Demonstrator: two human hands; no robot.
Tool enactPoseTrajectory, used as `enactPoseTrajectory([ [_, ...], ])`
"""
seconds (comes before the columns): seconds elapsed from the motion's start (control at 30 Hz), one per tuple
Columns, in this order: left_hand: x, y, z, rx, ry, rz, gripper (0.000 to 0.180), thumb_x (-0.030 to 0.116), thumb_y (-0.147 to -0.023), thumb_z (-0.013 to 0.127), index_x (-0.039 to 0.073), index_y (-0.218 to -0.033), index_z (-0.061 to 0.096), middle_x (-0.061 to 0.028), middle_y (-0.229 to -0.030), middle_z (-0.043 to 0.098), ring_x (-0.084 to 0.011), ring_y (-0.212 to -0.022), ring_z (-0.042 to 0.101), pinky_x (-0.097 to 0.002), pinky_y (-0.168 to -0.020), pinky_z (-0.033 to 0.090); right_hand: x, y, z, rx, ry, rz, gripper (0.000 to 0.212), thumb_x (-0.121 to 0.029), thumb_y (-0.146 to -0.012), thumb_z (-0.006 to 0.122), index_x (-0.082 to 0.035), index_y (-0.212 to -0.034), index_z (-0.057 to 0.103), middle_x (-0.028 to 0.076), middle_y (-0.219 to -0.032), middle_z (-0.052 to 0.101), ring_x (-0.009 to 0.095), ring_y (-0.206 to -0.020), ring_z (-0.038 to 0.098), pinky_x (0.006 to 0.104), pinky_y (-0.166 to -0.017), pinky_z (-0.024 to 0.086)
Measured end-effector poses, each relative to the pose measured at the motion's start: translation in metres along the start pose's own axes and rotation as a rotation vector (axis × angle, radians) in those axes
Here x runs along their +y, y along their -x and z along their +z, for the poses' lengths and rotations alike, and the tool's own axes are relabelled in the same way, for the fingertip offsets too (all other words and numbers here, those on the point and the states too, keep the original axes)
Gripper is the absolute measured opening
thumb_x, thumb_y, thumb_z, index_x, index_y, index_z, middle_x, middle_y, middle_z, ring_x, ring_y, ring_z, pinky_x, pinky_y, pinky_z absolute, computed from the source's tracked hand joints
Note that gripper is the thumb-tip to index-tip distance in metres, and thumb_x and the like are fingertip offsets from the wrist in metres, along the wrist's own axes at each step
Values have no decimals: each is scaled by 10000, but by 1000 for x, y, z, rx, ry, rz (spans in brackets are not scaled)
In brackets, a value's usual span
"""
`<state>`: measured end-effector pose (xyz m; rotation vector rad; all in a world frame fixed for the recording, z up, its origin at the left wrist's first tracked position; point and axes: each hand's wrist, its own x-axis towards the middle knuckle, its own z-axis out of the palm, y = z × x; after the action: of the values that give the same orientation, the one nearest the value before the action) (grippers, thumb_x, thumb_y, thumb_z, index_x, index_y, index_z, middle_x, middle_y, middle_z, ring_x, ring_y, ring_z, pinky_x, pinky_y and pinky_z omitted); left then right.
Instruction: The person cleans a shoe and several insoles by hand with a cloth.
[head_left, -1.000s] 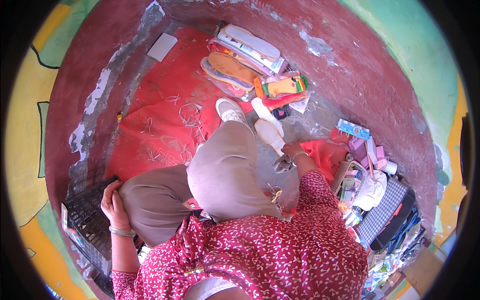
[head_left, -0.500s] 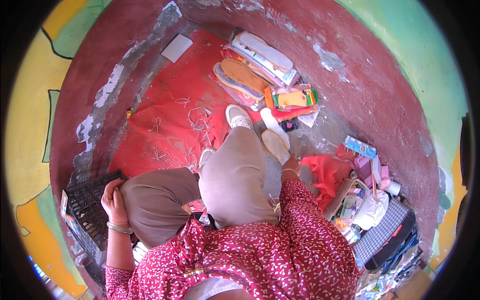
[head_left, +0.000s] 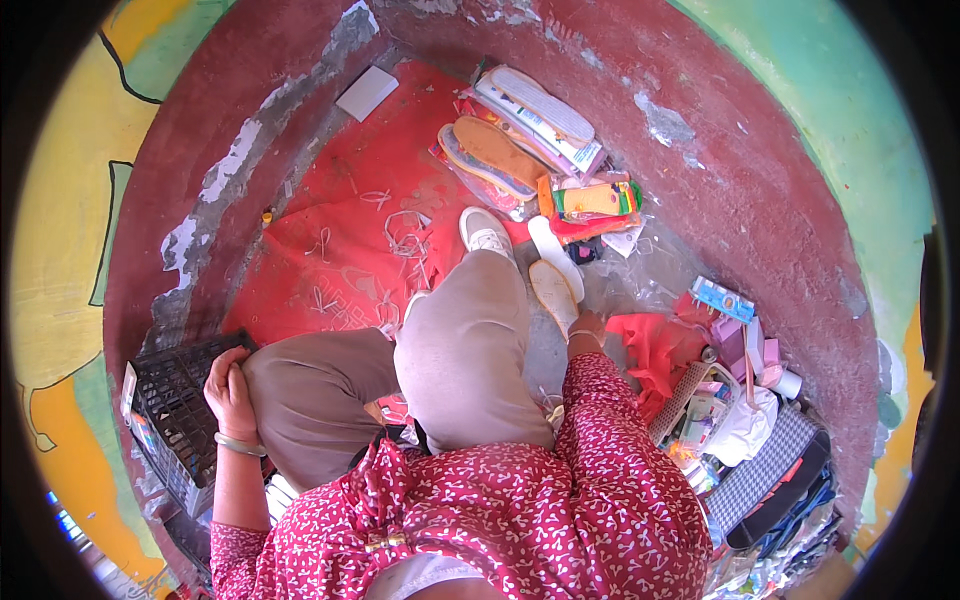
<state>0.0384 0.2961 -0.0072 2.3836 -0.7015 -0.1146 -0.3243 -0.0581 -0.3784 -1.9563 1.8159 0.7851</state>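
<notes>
My right hand (head_left: 588,325) is closed at the near end of a tan shoe insole (head_left: 553,290), low over the floor to the right of my knee. Part of the fingers is hidden. A white insole (head_left: 556,257) lies just beyond, partly covered by the tan one. My left hand (head_left: 230,395), fingers curled together and holding nothing visible, rests against the side of my left knee. Next to it stands a black plastic crate (head_left: 185,400). Farther off, a brown insole (head_left: 500,150) lies on a grey one (head_left: 478,168).
A red sheet (head_left: 340,220) with loose white strings covers the floor at left. Packaged insoles (head_left: 598,200) sit by the right wall. Crumpled red material (head_left: 645,350), a basket (head_left: 680,400) of small goods, a white bag (head_left: 748,425) and a checked bag (head_left: 760,480) crowd the right side.
The tan insole has turned slightly in my right hand, which has shifted a little nearer to me. My left hand stays at the knee. The whole view has shifted slightly.
</notes>
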Motion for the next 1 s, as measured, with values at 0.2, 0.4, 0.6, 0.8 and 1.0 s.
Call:
enactPoseTrajectory([
  [0.2, 5, 0, 2, 16, -23, 12, 216, 31, -792, 410, -4, -880, 604, -116, -825, 615, -210, -765, 587, -290, -742, 448, 40, 12, -42, -263, -316, -358, 269, -179, -773, 594, -47, -1006, 628, 116, -950, 644, 229, -845, 623, 324, -760, 479],
  [0.4, 4, 10, 2, 72, 26, 63, 180, 18, -767, 446, 0, -855, 602, -121, -796, 609, -228, -767, 590, -302, -733, 454, 57, 39, -124, -273, -743, -406, 274, -164, -770, 615, -85, -1032, 636, 18, -802, 640, 116, -716, 578, 279, -680, 465],
  [0.6, 33, 21, -1, 266, -130, 352, 162, 76, -760, 550, 16, -900, 605, -145, -852, 614, -295, -839, 584, -356, -778, 458, -18, 227, -297, 667, 34, -826, 179, -170, -783, 551, -46, -850, 661, 112, -724, 634, 258, -671, 613, 365, -593, 482],
  [0.8, 106, 87, 34, -314, 1297, -75, 470, 226, -880, 529, 44, -1277, 356, -118, -1240, 435, -192, -1163, 403, -342, -946, 356, -100, 382, -288, 1343, 269, -1342, 184, -126, -742, 514, -59, -888, 603, 51, -641, 514, 198, -567, 537, 325, -484, 438],
  [1.0, 84, 92, -14, -226, 2058, -130, 369, 109, -876, 468, -7, -1218, 391, -160, -1209, 483, -294, -1127, 469, -451, -970, 359, -117, 439, -224, 1023, 239, -1708, 116, -126, -711, 540, -69, -777, 617, 51, -664, 517, 211, -562, 538, 333, -511, 444],
])
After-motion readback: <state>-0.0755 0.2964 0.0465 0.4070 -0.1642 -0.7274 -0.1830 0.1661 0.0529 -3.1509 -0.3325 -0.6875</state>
